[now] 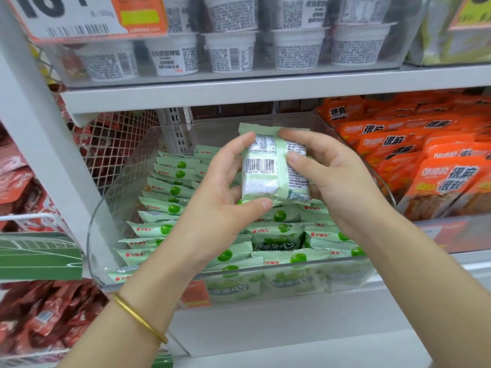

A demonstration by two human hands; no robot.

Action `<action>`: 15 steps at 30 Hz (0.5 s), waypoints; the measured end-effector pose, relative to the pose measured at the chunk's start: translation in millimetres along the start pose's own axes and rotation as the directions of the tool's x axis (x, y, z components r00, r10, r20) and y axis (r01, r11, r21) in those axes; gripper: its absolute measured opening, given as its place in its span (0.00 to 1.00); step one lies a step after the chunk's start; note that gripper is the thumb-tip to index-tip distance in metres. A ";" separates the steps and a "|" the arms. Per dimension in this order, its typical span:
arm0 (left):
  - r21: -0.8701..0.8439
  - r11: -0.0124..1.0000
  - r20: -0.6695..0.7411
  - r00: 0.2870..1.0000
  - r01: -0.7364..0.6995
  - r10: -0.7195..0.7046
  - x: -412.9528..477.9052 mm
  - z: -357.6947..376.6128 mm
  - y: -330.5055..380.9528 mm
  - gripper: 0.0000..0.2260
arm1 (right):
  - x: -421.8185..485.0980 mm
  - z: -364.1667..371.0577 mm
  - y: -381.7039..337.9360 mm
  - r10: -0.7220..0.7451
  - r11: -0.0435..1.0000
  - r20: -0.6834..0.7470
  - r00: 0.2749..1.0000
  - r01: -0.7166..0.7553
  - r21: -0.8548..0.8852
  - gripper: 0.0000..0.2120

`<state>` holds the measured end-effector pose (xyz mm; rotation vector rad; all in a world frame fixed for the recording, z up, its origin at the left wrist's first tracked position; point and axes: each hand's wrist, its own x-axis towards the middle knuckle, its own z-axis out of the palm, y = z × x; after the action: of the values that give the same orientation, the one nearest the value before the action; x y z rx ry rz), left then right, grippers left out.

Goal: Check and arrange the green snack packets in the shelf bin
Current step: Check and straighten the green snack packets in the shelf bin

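I hold one pale green snack packet (268, 168) upright above the bin, its back with the barcode facing me. My left hand (225, 197) grips its left side, thumb under the bottom edge. My right hand (332, 179) grips its right side, fingers curled over the top and front. Below lies a clear plastic shelf bin (111, 208) filled with several green packets (170, 192), stacked in rows at the left and lying looser at the right front. Part of the pile is hidden behind my hands.
Orange snack packets (435, 160) fill the bin to the right. White cups (231, 54) stand on the shelf above. Red packets (47, 320) sit in wire baskets at the left. A white shelf upright (39, 144) runs beside the bin.
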<state>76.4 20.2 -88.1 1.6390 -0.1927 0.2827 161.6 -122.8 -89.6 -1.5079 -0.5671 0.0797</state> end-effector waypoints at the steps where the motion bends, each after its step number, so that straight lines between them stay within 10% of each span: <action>1: -0.009 1.000 0.002 1.000 -0.002 0.002 -0.1 0.1 0.2 0.35 | -0.3 0.2 -0.6 0.004 1.000 -0.006 1.000 -0.004 0.002 0.14; 10: -0.083 0.995 -0.256 0.963 0.059 -0.078 3.0 -3.4 -4.5 0.21 | -1.8 -1.6 -8.6 0.093 0.990 -0.041 0.995 -0.087 0.113 0.08; 15: -0.402 0.909 -0.366 0.891 0.110 -0.270 8.6 -9.3 0.2 0.08 | -4.0 -8.6 -11.0 0.110 0.977 0.081 0.991 -0.123 0.176 0.26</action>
<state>83.9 29.9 -84.6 1.1746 0.2328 0.4084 158.4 -133.2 -79.9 -1.3646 -0.5132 0.2701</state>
